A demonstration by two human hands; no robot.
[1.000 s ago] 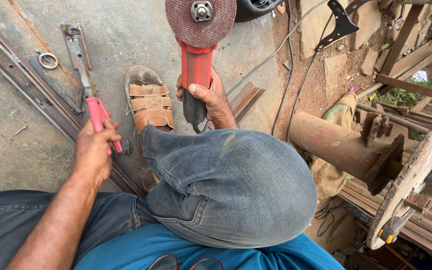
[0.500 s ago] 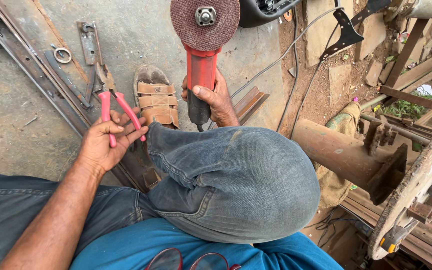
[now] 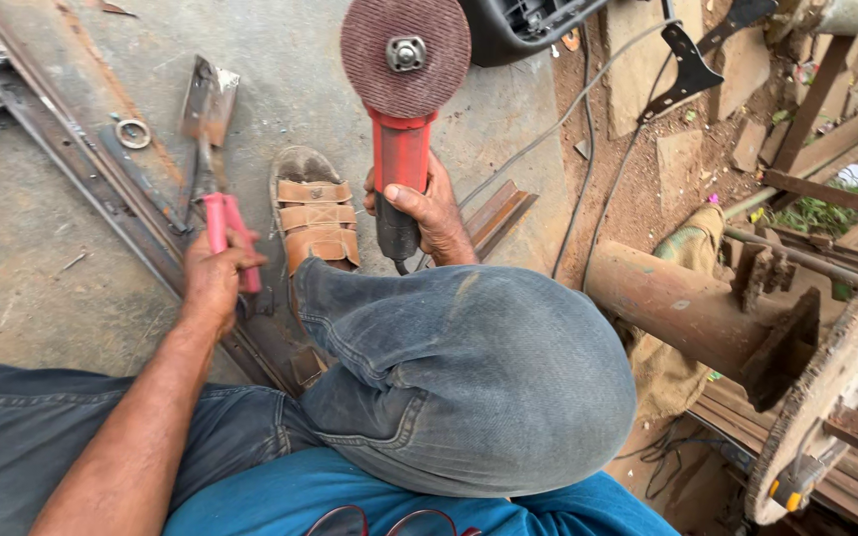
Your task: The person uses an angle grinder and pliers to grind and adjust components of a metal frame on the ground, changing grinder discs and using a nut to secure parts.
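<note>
My right hand grips the black handle of a red angle grinder; its worn round disc faces up at the top of the view. My left hand is closed around the pink handles of pliers, whose jaws clamp a small flat metal plate on the concrete floor. My raised knee in grey jeans fills the middle, and my foot in a brown sandal rests between the two hands.
Long steel angle bars run diagonally across the floor, with a metal ring beside them. A rusty pipe, a round rusty wheel and scrap metal lie right. Cables cross the dirt.
My left hand squeezed the pliers' handles together and now holds the metal plate in the jaws, slightly farther right. The grinder stayed upright in my right hand.
</note>
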